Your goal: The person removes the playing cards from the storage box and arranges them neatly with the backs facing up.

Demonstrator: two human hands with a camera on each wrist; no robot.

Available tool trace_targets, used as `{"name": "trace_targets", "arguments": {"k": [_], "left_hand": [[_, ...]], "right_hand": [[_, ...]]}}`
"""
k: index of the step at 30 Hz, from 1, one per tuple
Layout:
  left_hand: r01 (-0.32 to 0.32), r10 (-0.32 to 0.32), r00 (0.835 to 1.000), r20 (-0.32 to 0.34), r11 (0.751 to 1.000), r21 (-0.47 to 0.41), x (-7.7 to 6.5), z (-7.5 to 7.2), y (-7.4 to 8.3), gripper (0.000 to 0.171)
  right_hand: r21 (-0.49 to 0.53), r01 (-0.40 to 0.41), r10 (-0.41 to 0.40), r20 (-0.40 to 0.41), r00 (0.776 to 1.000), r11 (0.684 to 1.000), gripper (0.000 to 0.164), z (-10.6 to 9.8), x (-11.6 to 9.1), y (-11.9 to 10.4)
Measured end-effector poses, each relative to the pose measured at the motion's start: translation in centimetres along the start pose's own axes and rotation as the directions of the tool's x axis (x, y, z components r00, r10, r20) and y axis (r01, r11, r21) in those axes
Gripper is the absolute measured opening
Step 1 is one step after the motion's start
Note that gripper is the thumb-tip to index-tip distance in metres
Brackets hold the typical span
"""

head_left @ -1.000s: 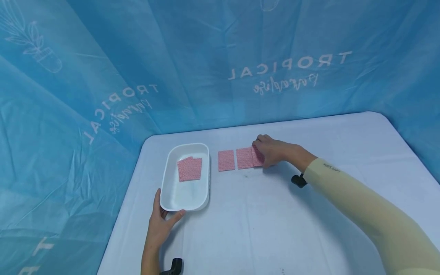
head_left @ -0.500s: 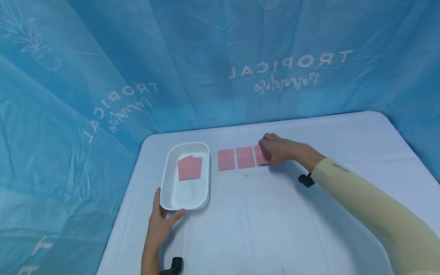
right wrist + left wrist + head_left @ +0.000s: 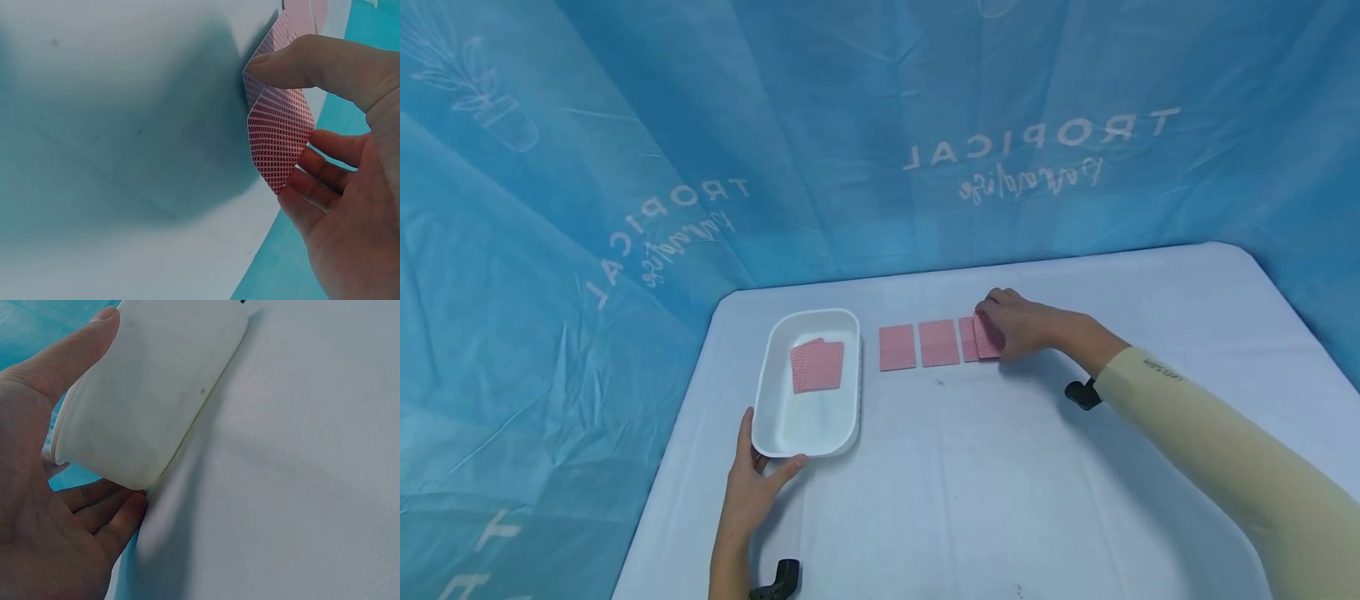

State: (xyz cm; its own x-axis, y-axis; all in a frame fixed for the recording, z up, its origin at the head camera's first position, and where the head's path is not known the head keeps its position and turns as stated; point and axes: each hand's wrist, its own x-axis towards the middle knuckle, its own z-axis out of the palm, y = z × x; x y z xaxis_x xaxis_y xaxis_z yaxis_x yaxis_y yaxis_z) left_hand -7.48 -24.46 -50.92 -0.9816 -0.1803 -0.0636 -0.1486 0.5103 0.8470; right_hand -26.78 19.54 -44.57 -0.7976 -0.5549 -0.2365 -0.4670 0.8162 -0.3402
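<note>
My right hand (image 3: 1022,323) pinches a red-and-white patterned playing card (image 3: 275,140) between thumb and fingers, bending it. In the head view it overlaps a third card (image 3: 967,339) lying on the table. To the left of that, two more cards lie face down in a row: a middle card (image 3: 938,343) and a left card (image 3: 898,347). My left hand (image 3: 751,492) grips the near left corner of a white plastic tray (image 3: 801,429), its thumb on the near side and fingers around the corner. Several overlapping cards (image 3: 820,367) lie face down inside the tray.
A white cloth covers the table (image 3: 940,483). Blue printed curtain (image 3: 850,150) hangs behind the back edge and along the left side. Black camera mounts show at both wrists, the right mount (image 3: 1082,394) just above the cloth.
My right hand has slid to the right with its card, leaving more of the third card showing and a gap beside the middle card. My left hand stays on the tray.
</note>
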Motion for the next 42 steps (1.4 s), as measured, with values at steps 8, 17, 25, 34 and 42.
{"name": "trace_targets", "arguments": {"k": [8, 17, 25, 34, 42], "left_hand": [[0.016, -0.016, 1.0, 0.004, 1.0, -0.004, 0.0, 0.0, 0.2, 0.117], [0.018, -0.018, 1.0, 0.004, 1.0, 0.003, 0.0, 0.0, 0.0, 0.116], [0.003, -0.002, 1.0, 0.012, 1.0, -0.013, 0.1, -0.1, 0.0, 0.116], [-0.021, 0.022, 0.999, 0.028, 0.999, -0.028, 0.2, -0.4, 0.1, 0.113], [-0.02, 0.02, 0.999, 0.025, 1.0, -0.02, 0.0, -0.3, 0.1, 0.113]], "right_hand": [[-0.009, -0.026, 0.026, 0.004, 1.0, 1.0, 0.088, 0.0, -0.6, 1.0], [-0.012, -0.027, 0.027, 0.012, 1.0, 1.0, 0.089, 0.4, -1.2, 2.8], [-0.016, -0.034, 0.034, 0.01, 0.999, 0.999, 0.088, 0.5, -1.7, 3.6], [-0.014, -0.055, 0.055, 0.031, 0.998, 0.998, 0.093, 0.6, -1.6, 4.2], [-0.022, -0.042, 0.043, 0.038, 0.998, 0.999, 0.089, 0.3, -1.9, 3.7]]}}
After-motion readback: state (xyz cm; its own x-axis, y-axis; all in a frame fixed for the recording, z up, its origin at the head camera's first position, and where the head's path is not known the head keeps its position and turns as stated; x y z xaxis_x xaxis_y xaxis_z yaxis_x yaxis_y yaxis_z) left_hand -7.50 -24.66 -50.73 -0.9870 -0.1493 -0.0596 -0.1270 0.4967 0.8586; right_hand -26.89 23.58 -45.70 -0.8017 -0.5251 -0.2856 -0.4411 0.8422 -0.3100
